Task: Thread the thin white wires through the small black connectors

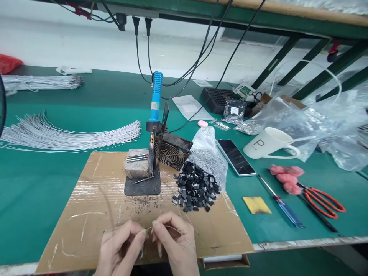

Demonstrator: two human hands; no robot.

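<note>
My left hand (122, 245) and my right hand (176, 241) are close together over the front of the cardboard sheet (83, 214). Both are closed in a pinch on a thin pale wire (150, 228) that spans the small gap between the fingertips. Its free length curves back over my right hand. Whatever else the left fingers may hold is hidden. Beyond the hands, a blue-handled soldering iron (156, 96) stands upright in a stand with a black base (143, 186). Right of it lies a heap of small black parts (197, 186), spilling from a bubble-wrap bag (207, 147).
A bundle of white wires (74, 138) lies at left. Behind the iron sits a small fan (171, 153). To the right are a phone (236, 157), a white mug (267, 143), a yellow sponge (256, 205), a screwdriver (283, 205) and orange-handled scissors (323, 201). Black cables (198, 57) hang behind.
</note>
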